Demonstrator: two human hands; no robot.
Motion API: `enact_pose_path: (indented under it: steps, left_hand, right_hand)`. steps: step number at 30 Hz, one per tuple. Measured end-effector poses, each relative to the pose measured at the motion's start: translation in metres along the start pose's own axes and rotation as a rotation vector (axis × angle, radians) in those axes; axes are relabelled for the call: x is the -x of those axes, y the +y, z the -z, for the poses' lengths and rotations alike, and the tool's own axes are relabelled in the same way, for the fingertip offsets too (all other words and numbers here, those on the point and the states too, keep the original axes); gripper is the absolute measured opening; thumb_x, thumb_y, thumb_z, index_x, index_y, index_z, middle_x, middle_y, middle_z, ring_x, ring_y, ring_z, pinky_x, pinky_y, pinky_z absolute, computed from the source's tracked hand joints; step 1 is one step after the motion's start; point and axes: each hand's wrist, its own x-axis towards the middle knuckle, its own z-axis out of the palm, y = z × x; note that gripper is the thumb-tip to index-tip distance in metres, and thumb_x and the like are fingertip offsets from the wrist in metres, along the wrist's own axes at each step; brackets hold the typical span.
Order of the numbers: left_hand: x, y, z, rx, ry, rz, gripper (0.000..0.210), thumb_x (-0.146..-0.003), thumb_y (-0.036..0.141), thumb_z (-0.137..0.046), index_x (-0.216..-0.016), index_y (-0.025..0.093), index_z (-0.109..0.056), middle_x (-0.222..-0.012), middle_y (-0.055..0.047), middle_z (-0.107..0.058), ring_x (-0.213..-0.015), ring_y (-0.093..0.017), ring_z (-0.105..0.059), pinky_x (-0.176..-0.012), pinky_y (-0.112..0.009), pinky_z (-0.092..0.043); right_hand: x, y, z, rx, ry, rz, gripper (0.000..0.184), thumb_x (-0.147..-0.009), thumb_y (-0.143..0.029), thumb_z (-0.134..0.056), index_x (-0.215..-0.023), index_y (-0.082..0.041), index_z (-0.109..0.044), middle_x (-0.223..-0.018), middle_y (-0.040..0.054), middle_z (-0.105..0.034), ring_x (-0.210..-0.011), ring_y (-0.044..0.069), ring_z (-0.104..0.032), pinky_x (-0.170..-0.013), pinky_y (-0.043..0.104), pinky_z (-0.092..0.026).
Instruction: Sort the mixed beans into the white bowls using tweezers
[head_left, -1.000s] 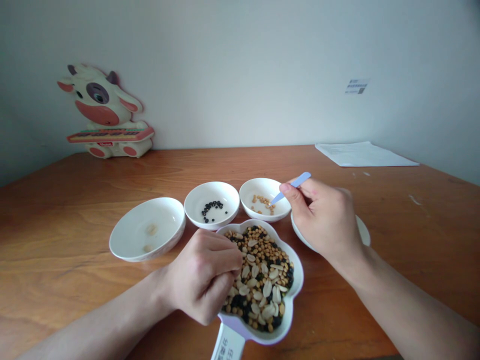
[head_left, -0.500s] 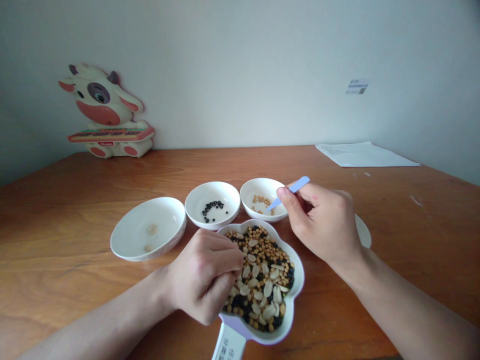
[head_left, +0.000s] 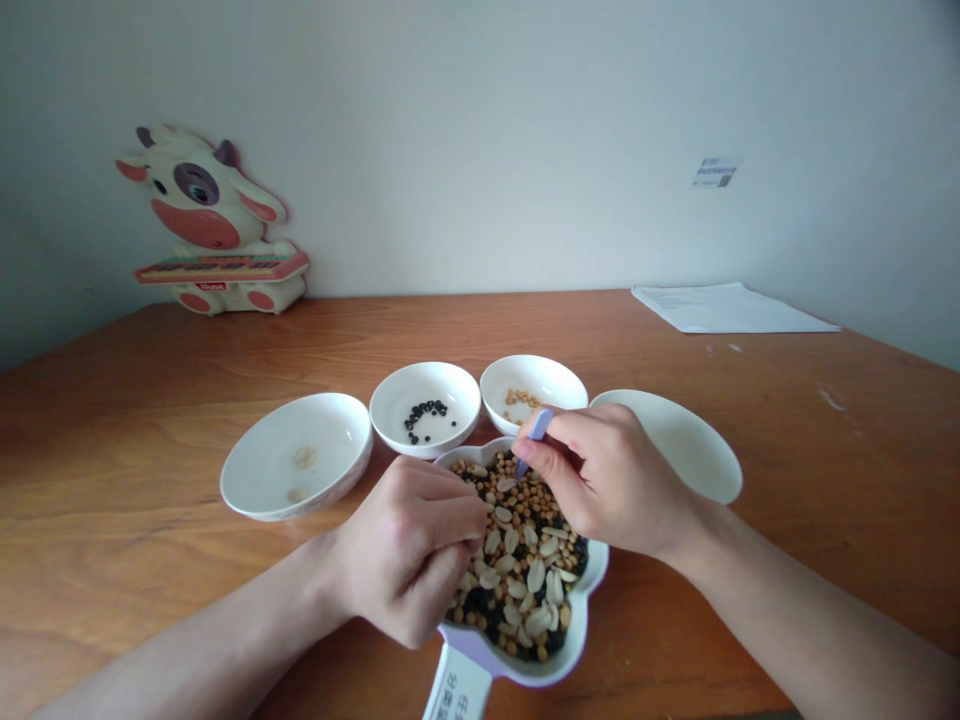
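Note:
My right hand pinches lavender-blue plastic tweezers. Their tip points down among the yellow beans in the upper part of a flower-shaped dish. That white dish, lilac outside and with a handle, holds peanut halves, yellow beans and black beans mixed together. Closed in a fist, my left hand lies over the dish's left side; its fingertips are hidden, so I cannot make out what they hold.
Behind the dish stand white bowls: one with black beans, one with yellow beans. At the left, another bowl contains two pale pieces. A white bowl sits behind my right hand. A cow toy keyboard and papers lie farther back.
My right hand has moved with the tweezers from over the yellow-bean bowl, down and toward me, to the mixed beans in the dish. My left hand has stayed put.

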Motion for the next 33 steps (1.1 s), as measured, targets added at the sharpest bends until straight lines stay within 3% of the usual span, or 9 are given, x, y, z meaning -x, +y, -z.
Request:
enact_pose_path:
  steps: [19,33]
  left_hand:
    - [-0.0005,0.0009,0.0001,-0.001,-0.008,0.007,0.023,-0.078,0.008,-0.033,-0.060,0.021,-0.037,-0.049,0.000,-0.045,-0.045,-0.014,-0.035,-0.045,-0.030,-0.028]
    - [0.0006,0.0010,-0.0002,0.009,-0.007,0.005,0.023,-0.079,0.008,-0.033,-0.061,0.021,-0.038,-0.050,0.000,-0.043,-0.045,-0.014,-0.034,-0.046,-0.030,-0.026]
  right_hand:
    - [0.0008,0.0002,-0.0001,0.069,-0.024,-0.036,0.030,-0.087,-0.020,-0.051,-0.059,-0.018,-0.040,-0.050,-0.0054,-0.037,-0.046,0.008,-0.032,-0.049,0.026,-0.021]
    - [0.0001,0.0022,-0.0006,0.073,0.011,-0.032,0.033,-0.089,-0.021,-0.052,-0.059,-0.018,-0.039,-0.049,-0.0060,-0.035,-0.045,0.008,-0.030,-0.048,0.026,-0.020]
